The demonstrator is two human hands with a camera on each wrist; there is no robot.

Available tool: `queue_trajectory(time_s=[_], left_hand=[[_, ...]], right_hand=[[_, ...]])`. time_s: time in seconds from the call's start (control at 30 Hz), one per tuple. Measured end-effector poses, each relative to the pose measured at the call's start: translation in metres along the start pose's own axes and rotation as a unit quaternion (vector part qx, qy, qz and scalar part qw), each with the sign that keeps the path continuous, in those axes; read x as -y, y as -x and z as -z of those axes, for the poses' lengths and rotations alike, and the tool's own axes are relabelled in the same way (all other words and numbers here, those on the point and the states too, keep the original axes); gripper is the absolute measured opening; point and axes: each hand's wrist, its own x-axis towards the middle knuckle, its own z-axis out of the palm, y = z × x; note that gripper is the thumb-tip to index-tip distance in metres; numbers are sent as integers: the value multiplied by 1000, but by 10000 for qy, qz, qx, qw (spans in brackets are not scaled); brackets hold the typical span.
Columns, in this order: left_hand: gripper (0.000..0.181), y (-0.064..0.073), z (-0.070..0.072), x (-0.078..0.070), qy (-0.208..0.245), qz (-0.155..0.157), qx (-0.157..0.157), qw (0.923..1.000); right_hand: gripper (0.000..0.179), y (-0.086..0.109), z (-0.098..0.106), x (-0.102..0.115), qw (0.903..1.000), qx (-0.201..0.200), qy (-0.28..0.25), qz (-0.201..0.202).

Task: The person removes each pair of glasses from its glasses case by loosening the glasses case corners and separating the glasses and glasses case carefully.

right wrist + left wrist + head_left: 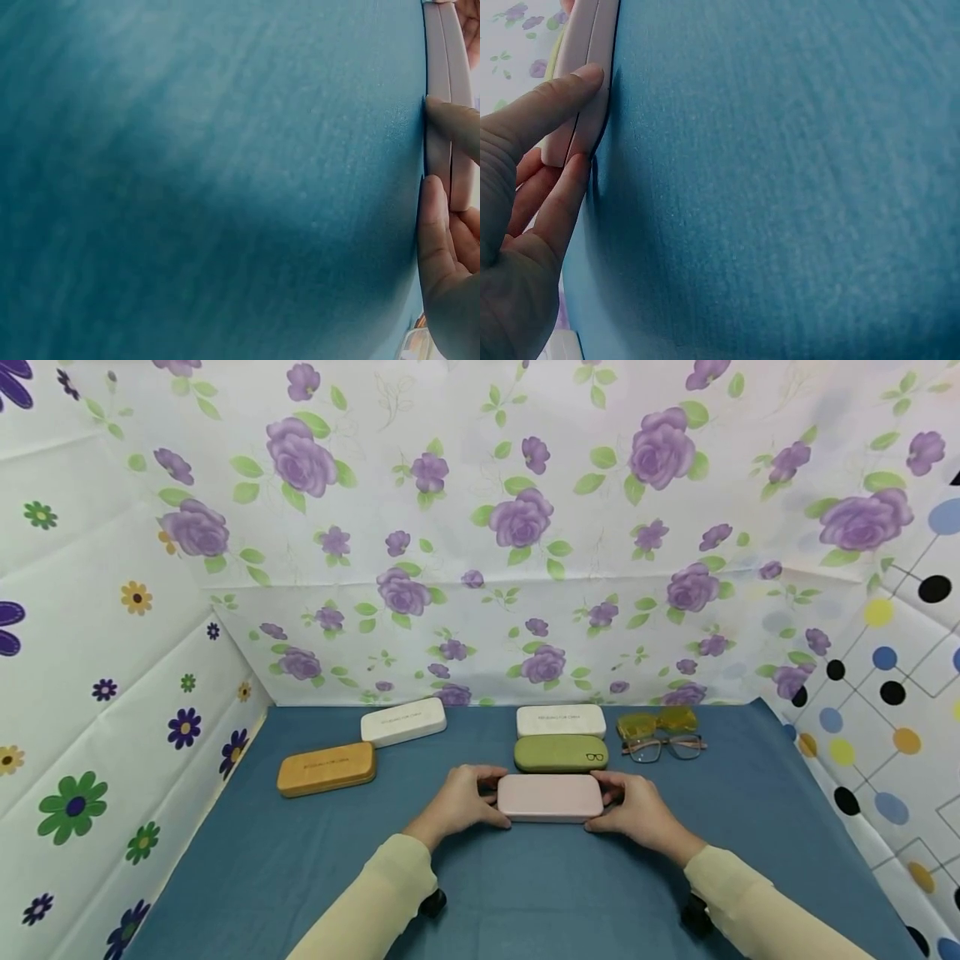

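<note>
Where floral sheeting (465, 527) backs seemingly woven blue cloth (555, 893), your left hand (463, 802) and right hand (633, 810), fingers half-curled, grip a rounded pink case (550, 798).

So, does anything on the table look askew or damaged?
I see no damage. The orange case and left white case sit askew, slanting, while the pink case and green case lie straight.
</note>
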Motion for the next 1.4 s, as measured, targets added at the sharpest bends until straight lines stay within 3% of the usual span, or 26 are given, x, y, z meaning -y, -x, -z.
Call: queue_trajectory(time_s=[0.47,0.7,0.9,1.23,1.4], left_hand=[[75,1,2,1,-12,-103,22,9999],[74,2,4,0,52,-185,126,9997],[71,1,6,3,115,-202,88,9997],[61,-1,9,2,-520,-299,-46,9982],[59,-1,9,2,-457,-279,-19,9986]], right_hand=[[85,4,-4,-3,9995,-305,-17,-7],[84,5,-7,-7,9990,-281,-353,-47],[86,5,-7,-7,9992,-272,-303,-11],[89,5,-4,-5,9994,-204,-259,-110],[90,4,-3,-5,9993,-192,-287,-156]])
